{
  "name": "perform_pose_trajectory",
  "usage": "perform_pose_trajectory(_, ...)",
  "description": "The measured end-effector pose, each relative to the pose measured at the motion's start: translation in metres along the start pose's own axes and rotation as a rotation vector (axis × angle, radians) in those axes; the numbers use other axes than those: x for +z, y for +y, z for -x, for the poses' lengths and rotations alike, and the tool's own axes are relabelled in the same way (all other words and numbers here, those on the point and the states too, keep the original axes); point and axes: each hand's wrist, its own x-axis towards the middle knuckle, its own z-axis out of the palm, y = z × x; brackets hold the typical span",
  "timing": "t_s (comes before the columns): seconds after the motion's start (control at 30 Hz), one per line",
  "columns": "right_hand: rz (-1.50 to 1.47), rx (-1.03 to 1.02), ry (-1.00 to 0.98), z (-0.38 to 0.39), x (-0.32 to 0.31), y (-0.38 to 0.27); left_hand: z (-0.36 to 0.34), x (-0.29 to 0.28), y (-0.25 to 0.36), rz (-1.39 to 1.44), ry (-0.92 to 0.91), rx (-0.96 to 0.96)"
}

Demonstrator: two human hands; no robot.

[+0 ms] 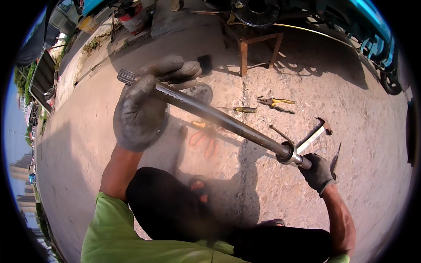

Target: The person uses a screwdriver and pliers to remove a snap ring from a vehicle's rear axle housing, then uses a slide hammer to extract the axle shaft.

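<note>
A long dark steel axle shaft [219, 117] slants across in front of me, its splined end at the upper left. A bearing ring [287, 153] sits round it near the lower right end. My left hand [142, 98], in a dark glove, has the splined end between thumb and fingers. The fingers are bent and slightly blurred. My right hand [319, 172], gloved too, is closed round the shaft's other end, just past the bearing. Beneath the shaft lies a hammer [312, 139] with a pale handle, beside a bolt-like rod [281, 133].
Pliers [275, 103] and a screwdriver [240, 109] lie on the concrete ahead; a thin pointed tool [337, 160] lies by my right hand. A blurry orange-handled tool [204, 139] lies below the shaft. Farther off stand a wooden stool [244, 52], a bucket [132, 22] and blue machinery [372, 26].
</note>
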Motion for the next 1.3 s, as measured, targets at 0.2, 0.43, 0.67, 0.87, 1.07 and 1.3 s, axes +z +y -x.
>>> perform_pose_trajectory(0.2,-0.154,0.096,-0.052,-0.006,-0.005,-0.012,-0.006,0.003,-0.004,-0.051,0.116,-0.063)
perform_pose_trajectory(0.43,-0.137,0.071,-0.078,-0.017,-0.006,-0.018,-0.01,-0.013,-0.013,-0.073,0.171,-0.077)
perform_pose_trajectory(0.67,-0.102,0.055,-0.08,-0.027,0.008,-0.009,-0.013,-0.031,-0.034,-0.001,0.11,-0.055)
perform_pose_trajectory(0.87,-0.119,0.074,-0.166,-0.036,0.024,-0.004,0.001,-0.059,-0.055,-0.058,0.11,-0.148)
perform_pose_trajectory(1.07,0.069,0.06,-0.319,-0.063,0.062,0.002,0.031,-0.103,-0.098,-0.195,0.198,-0.228)
perform_pose_trajectory(1.3,0.19,-0.036,-0.49,-0.081,0.113,-0.001,0.114,-0.188,-0.212,0.672,0.581,-0.343)
